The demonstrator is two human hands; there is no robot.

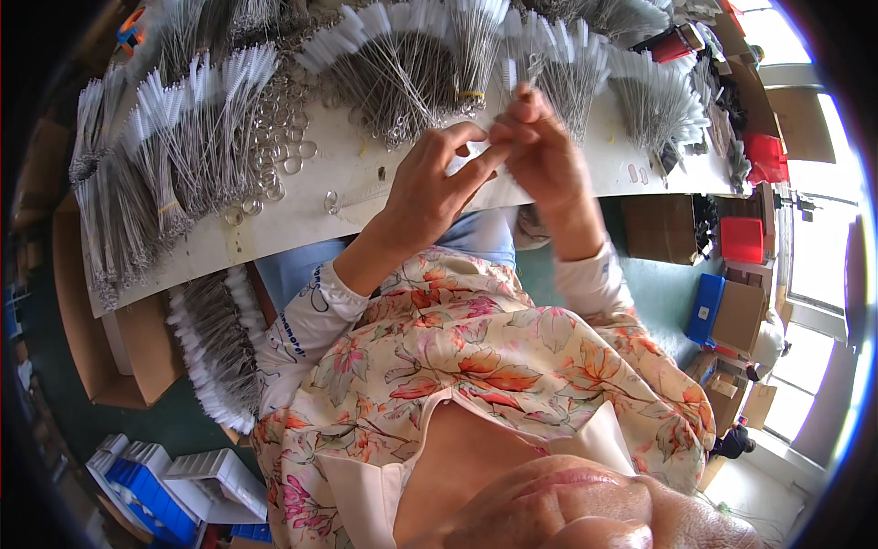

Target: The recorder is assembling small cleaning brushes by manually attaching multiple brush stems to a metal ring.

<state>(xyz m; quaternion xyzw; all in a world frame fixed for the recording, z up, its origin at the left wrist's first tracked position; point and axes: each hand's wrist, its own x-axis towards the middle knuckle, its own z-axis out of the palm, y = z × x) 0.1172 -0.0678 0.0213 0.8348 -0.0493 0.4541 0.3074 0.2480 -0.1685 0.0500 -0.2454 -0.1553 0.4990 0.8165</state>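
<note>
Over the table's near edge my two hands meet. My left hand (pixel 430 190) has thumb and forefinger pinched close to the other hand's fingers. My right hand (pixel 547 160), smeared by motion, has its fingertips pressed together. Whatever either hand holds is too small or blurred to name. A shiny wire piece (pixel 535 69) shows just above the right fingertips; whether it is held or lies behind I cannot tell. Right behind the hands are bunches of thin wire brushes (pixel 402 78) with white bristle ends, and a bundle (pixel 474 64) tied with a yellowish band.
Loose metal rings (pixel 274 151) lie at the left centre, and a few (pixel 331 201) near the front edge. More brushes (pixel 174 146) cover the table's left. Brushes also fill a container (pixel 219 339) below it. Cardboard boxes (pixel 663 227) and red bins (pixel 741 240) stand at the right.
</note>
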